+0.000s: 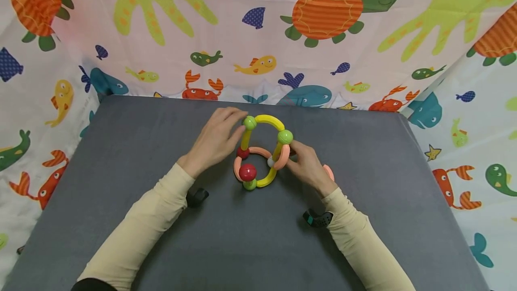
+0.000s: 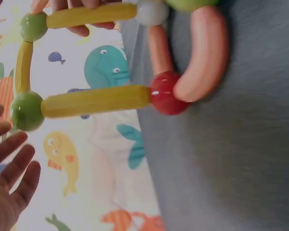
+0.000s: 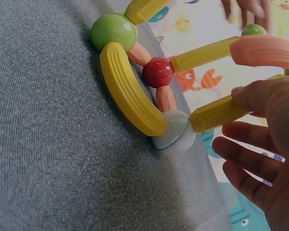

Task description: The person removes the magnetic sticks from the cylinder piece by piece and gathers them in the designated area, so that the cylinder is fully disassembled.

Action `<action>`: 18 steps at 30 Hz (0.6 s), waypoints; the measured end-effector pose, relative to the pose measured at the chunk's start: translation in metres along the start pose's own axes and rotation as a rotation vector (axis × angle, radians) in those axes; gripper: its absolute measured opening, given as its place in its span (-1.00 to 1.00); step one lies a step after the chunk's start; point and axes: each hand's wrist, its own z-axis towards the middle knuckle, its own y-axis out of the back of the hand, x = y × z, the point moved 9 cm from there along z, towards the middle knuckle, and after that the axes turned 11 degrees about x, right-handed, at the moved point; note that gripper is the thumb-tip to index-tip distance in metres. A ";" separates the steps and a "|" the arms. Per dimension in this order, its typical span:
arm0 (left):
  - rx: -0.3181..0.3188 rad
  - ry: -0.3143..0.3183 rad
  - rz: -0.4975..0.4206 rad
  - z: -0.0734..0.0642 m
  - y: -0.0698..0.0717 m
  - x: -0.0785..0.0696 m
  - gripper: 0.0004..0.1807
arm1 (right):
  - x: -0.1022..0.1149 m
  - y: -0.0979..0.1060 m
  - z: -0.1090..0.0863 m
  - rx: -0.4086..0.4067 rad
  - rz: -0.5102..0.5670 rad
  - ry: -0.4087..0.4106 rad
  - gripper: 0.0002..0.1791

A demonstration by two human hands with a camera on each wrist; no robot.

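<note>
A toy frame of balls and rods stands on the grey table. Its upper left green ball [image 1: 250, 122] joins a curved yellow rod [image 1: 271, 121] to the upper right green ball [image 1: 285, 137]. Below are a red ball [image 1: 243, 152], a white ball [image 3: 175, 131] and curved rods. My right hand [image 1: 308, 165] pinches the upright yellow rod [image 3: 219, 114] above the white ball. A curved salmon rod [image 1: 282, 157] shows by its fingers. Beside the upper left green ball, my left hand [image 1: 216, 138] has fingers extended; the left wrist view shows a gap between them.
A larger red ball [image 1: 247, 172] tops the frame's near side, over another green ball [image 1: 249, 184]. Partly behind the right wrist lies a salmon piece [image 1: 329, 172]. A cloth printed with sea animals [image 1: 258, 39] hangs along the table's back and sides.
</note>
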 end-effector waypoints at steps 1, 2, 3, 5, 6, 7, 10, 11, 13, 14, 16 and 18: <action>0.039 -0.016 0.001 0.008 -0.002 -0.003 -0.58 | 0.001 -0.001 0.000 0.001 0.003 0.007 -0.66; 0.077 -0.028 -0.002 0.015 -0.004 -0.005 -0.56 | 0.002 -0.002 0.001 0.002 0.005 0.013 -0.65; 0.111 -0.036 -0.009 0.021 -0.007 -0.007 -0.55 | 0.003 -0.002 0.002 0.002 0.006 0.018 -0.65; 0.152 -0.043 -0.029 0.030 -0.011 -0.011 -0.55 | 0.003 -0.003 0.001 -0.002 -0.001 0.018 -0.64; 0.157 -0.044 -0.039 0.033 -0.012 -0.012 -0.57 | 0.004 -0.003 0.001 -0.002 -0.003 0.018 -0.63; 0.153 -0.044 -0.047 0.034 -0.012 -0.013 -0.60 | 0.004 -0.004 0.001 -0.002 -0.008 0.021 -0.63; 0.114 -0.048 -0.050 0.033 -0.009 -0.015 -0.68 | 0.005 -0.004 0.002 -0.001 -0.022 0.019 -0.64; 0.102 -0.051 -0.046 0.032 -0.008 -0.015 -0.70 | 0.005 -0.004 0.003 -0.002 -0.025 0.018 -0.64; 0.079 -0.056 -0.037 0.030 -0.008 -0.015 -0.71 | 0.005 -0.004 0.003 -0.006 -0.028 0.016 -0.64; 0.071 -0.058 -0.036 0.028 -0.008 -0.015 -0.71 | 0.005 -0.003 0.003 -0.008 -0.026 0.013 -0.65; 0.059 -0.061 -0.035 0.026 -0.008 -0.014 -0.72 | 0.004 -0.003 0.004 -0.011 -0.024 0.009 -0.66; 0.048 -0.061 -0.038 0.025 -0.008 -0.014 -0.71 | 0.004 -0.003 0.004 -0.012 -0.018 0.005 -0.65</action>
